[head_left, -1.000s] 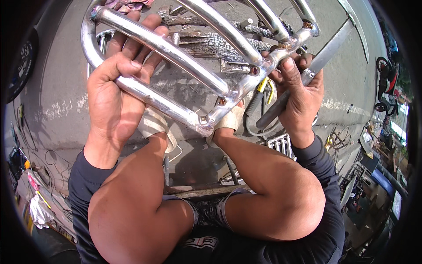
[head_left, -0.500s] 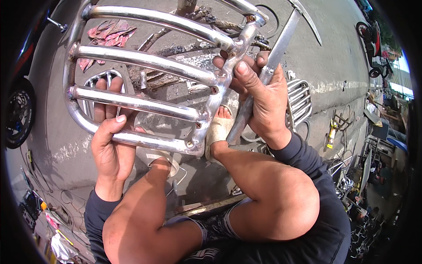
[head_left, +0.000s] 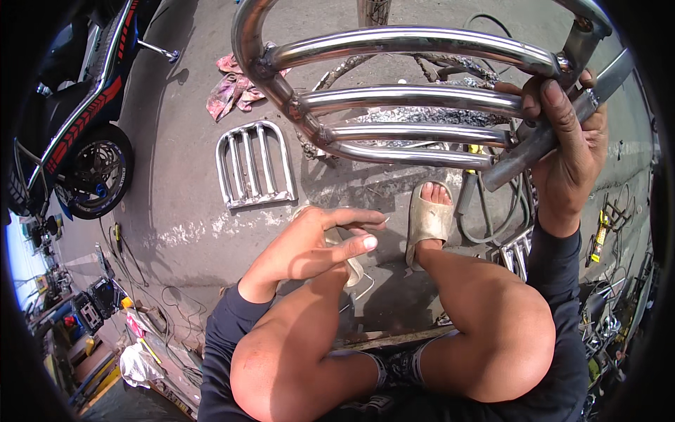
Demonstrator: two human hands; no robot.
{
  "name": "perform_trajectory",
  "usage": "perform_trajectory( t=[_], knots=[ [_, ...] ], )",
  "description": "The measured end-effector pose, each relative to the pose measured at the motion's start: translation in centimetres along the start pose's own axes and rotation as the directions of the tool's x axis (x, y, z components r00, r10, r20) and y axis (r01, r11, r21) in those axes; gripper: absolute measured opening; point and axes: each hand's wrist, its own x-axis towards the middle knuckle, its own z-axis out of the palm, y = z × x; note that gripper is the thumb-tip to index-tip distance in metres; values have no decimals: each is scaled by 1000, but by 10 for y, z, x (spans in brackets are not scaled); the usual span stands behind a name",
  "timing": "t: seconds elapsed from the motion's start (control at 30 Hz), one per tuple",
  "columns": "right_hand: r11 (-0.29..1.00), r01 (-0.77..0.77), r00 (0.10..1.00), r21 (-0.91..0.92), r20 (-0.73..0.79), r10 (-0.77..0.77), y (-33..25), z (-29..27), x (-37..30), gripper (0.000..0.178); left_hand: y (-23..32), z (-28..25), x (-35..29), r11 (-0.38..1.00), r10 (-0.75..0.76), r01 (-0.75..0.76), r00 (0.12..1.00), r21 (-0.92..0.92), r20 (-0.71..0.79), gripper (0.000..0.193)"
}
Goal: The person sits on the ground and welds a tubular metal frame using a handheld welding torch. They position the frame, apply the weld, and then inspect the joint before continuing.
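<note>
My right hand [head_left: 573, 144] is closed around the side of a shiny tubular metal rack [head_left: 415, 41], held up in front of me. Several curved bars run across the rack, with dark weld marks at their joints. The same hand grips a chipping hammer [head_left: 520, 158] by its grey tube handle, which lies against the rack's end; its head is out of view. Off the rack, my left hand [head_left: 309, 243] hovers above my left foot with nothing in it, its fingers and thumb apart.
A smaller rack [head_left: 264, 202] lies on the floor at left, near a crumpled red-stained rag [head_left: 228, 95]. Another rack [head_left: 517, 257] sits partly hidden by my right arm, beside a grey cable [head_left: 485, 235]. A motorcycle wheel [head_left: 98, 172] stands at far left.
My left hand has let go of the rack's lower bar and dropped toward my knee. In my right hand, the rack and hammer have shifted right and tilted. The view has turned leftward.
</note>
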Motion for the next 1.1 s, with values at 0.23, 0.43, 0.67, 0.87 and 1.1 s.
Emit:
perform_trajectory(
  t=[0.23,0.43,0.67,0.87,1.1],
  knots=[
    [895,154,970,-419,238,-56,-30,33,70,21,74,-59,22,461,884,-496,186,736,-428,74],
    [970,229,934,-85,299,-194,-11,65,68,22,81,-79,90,792,610,-453,616,409,-498,40],
    [630,435,779,-643,-83,-622,20,75,24,15,41,-60,68,742,660,-506,430,441,-616,31],
    [966,-192,932,-172,277,234,44,-28,-88,11,31,-34,56,807,539,-454,306,377,-785,33],
    [314,677,614,-665,746,257,54,-33,-120,25,33,-20,56,637,760,-501,280,586,-586,30]
  ],
)
